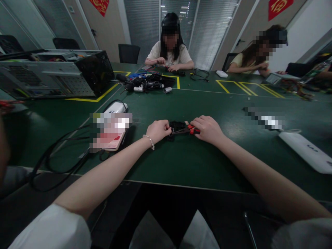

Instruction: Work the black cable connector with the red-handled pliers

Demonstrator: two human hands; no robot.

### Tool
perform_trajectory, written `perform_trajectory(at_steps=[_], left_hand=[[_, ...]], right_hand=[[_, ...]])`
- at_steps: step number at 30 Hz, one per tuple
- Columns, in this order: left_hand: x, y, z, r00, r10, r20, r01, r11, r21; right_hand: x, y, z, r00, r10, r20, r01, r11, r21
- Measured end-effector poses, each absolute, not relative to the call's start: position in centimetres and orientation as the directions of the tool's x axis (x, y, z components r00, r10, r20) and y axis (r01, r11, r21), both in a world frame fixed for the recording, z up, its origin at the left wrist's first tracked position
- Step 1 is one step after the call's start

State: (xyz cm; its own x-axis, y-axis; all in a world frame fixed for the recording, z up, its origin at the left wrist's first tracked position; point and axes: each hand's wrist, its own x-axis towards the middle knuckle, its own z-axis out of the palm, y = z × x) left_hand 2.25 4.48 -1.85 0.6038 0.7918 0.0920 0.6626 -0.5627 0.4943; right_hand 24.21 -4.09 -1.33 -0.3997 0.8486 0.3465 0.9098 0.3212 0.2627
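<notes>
My left hand (158, 131), wearing a bracelet, is closed in a pinch at the left end of a small black part (177, 125) on the green table (155, 162). The kind of part is too dark to make out. In my right hand (209, 128) I hold pliers (190, 129) with red and black handles. Their jaws point left, at the black part and close to my left fingertips. Whether the jaws touch the part or grip a piece of it, I cannot tell.
Left lie a phone (110, 140), a white power bank (116, 108) and looping black cables (49, 166). An open computer case (57, 74) stands behind them. Black parts (145, 83) lie farther back. A white power bank (306, 148) is right. Two people (169, 48) sit opposite.
</notes>
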Motion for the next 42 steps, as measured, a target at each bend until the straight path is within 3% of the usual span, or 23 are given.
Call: perform_trajectory(at_steps=[6,16,24,34,42], left_hand=[[2.28,4.48,-1.81,0.602,0.793,0.091,0.67,-0.563,0.484],[2.34,4.52,-1.9,0.597,0.796,0.1,0.676,-0.567,0.47],[2.34,4.5,-1.99,0.598,0.794,0.112,0.669,-0.571,0.475],[2.31,4.47,-1.79,0.598,0.796,0.098,0.673,-0.565,0.477],[2.34,4.41,-1.72,0.59,0.802,0.093,0.686,-0.559,0.465]], right_hand=[[24.13,-4.06,-1.61,-0.367,0.868,0.334,0.926,0.306,0.224],[24.19,-4.1,-1.22,-0.406,0.842,0.356,0.905,0.316,0.286],[24.09,-4.1,-1.63,-0.365,0.87,0.331,0.929,0.315,0.196],[24.14,-4.31,-1.18,-0.398,0.841,0.366,0.91,0.313,0.27],[24.3,-3.95,-1.74,-0.376,0.876,0.302,0.921,0.32,0.22]])
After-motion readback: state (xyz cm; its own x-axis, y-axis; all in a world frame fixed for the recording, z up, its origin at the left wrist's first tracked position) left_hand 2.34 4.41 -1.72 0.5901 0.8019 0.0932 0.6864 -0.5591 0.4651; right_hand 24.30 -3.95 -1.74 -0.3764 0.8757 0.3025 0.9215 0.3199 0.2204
